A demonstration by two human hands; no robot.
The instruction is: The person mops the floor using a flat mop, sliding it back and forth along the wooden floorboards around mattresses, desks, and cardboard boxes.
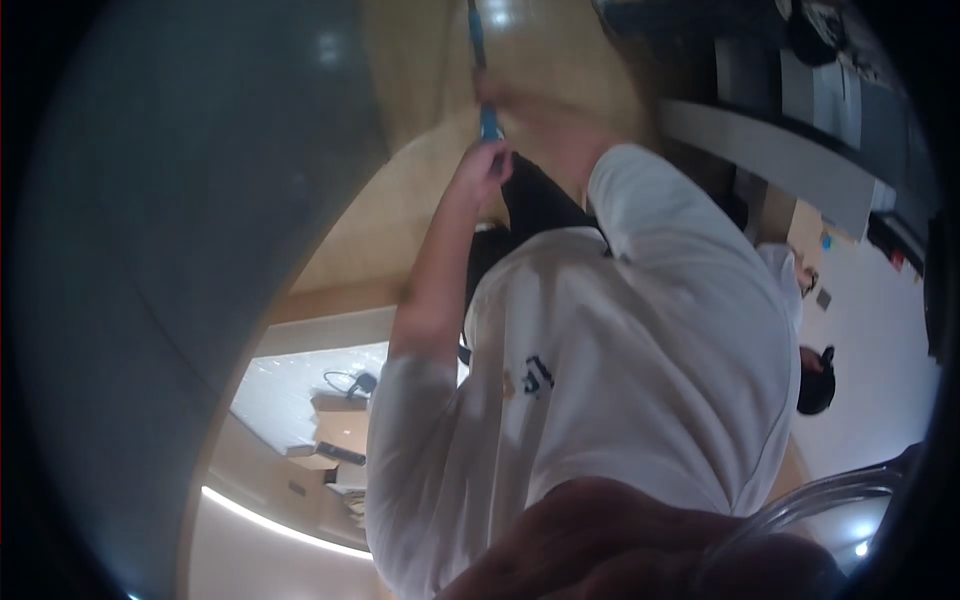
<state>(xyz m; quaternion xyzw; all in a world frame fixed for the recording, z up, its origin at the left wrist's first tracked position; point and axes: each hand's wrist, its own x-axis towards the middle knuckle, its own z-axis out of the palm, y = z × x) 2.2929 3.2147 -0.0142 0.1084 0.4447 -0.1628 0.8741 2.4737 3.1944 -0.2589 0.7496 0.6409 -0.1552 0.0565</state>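
**While two hands meet on a thin pole [477, 45]**

Where the pole carries its bright blue grip [490, 124], the left hand [487, 168] is curled shut around it, fingers wrapped over the lower end of the grip. The shaft runs on from that fist toward the upper edge of the view, across a tan wooden floor [560, 50].

Just beyond the left hand, and touching the same pole, is the right hand [520, 108]. It is smeared by motion, so I cannot tell whether its fingers are closed round the shaft or only laid against it.

Behind the left hand a bare forearm [432, 270] leads back to a white sleeve. Behind the right hand a second white sleeve [650, 200] runs into a white shirt [620, 370] that fills the middle of the view. Between the two arms, close under the left hand, shows a patch of black trousers [535, 195].

Well to the left of both hands rises a smooth grey wall [180, 250]. Far back from the left hand, past the elbow, lies a white surface [290, 385] with a dark cable [345, 381] and some flat boxes [335, 455] on it.

Well apart from the right hand, near the right rim, a dark rounded shape [815, 385] is too small to identify. Nearest the camera, a blurred reddish-brown mass [600, 540] and a clear curved rim [830, 495] sit at the lower edge.
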